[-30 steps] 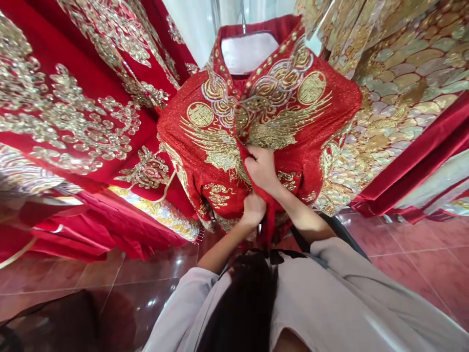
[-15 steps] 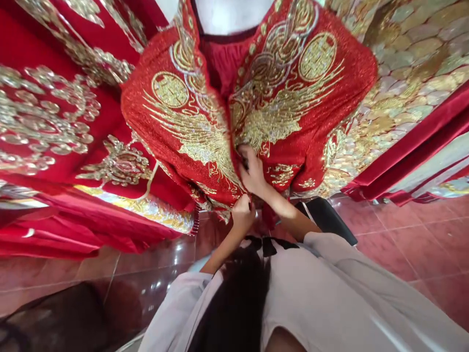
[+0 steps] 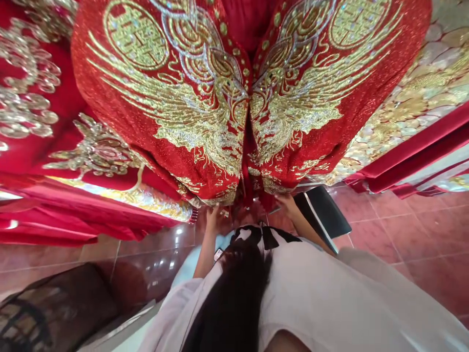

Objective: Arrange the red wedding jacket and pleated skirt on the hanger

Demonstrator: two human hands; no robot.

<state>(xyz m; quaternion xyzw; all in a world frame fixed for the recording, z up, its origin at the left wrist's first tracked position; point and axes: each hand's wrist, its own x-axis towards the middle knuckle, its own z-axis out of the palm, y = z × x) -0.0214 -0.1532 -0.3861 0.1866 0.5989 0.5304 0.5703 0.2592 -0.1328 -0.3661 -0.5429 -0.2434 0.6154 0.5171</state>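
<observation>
A red jacket (image 3: pixel 205 112) with gold phoenix embroidery and round gold emblems hangs in front of me, its front edges meeting near the middle and parting lower down. My left hand (image 3: pixel 213 213) is at the lower hem of the left panel, fingers closed on the cloth and partly covered by it. At the hem of the right panel my right hand (image 3: pixel 286 203) also grips the edge, with its fingertips mostly hidden under the fabric. Between the hands, dark red cloth shows in the gap of the jacket.
Red garments with beaded gold trim (image 3: pixel 106 149) hang at left, and a gold scaled garment (image 3: pixel 410 107) at right. A black flat object (image 3: pixel 328 212) lies beyond my right forearm. A dark bag (image 3: pixel 54 303) sits at lower left on the red tiled floor (image 3: pixel 406 234).
Both hands have left the jacket's front edges and moved down and apart to the hem. The jacket now looks larger and closer, its two front panels more even.
</observation>
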